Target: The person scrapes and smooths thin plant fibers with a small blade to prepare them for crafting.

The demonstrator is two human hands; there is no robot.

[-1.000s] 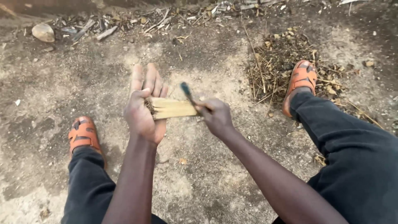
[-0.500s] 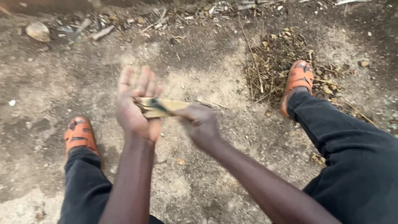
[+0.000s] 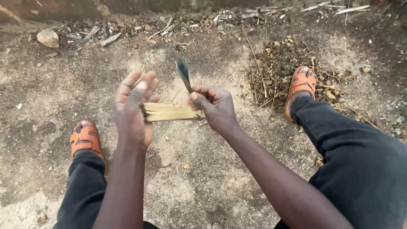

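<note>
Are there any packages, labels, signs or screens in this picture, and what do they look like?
None in view: only bare sandy ground, dry litter, the left hand against a pale wood strip, and the right hand gripping a dark blade.

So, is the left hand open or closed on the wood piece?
Open: the left hand has fingers spread, palm against the wood piece.

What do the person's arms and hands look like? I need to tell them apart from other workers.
Both forearms are bare, with no sleeves in view. The left hand and right hand wear no gloves; no rings, watch or bands show, though the left is motion-blurred.
</note>
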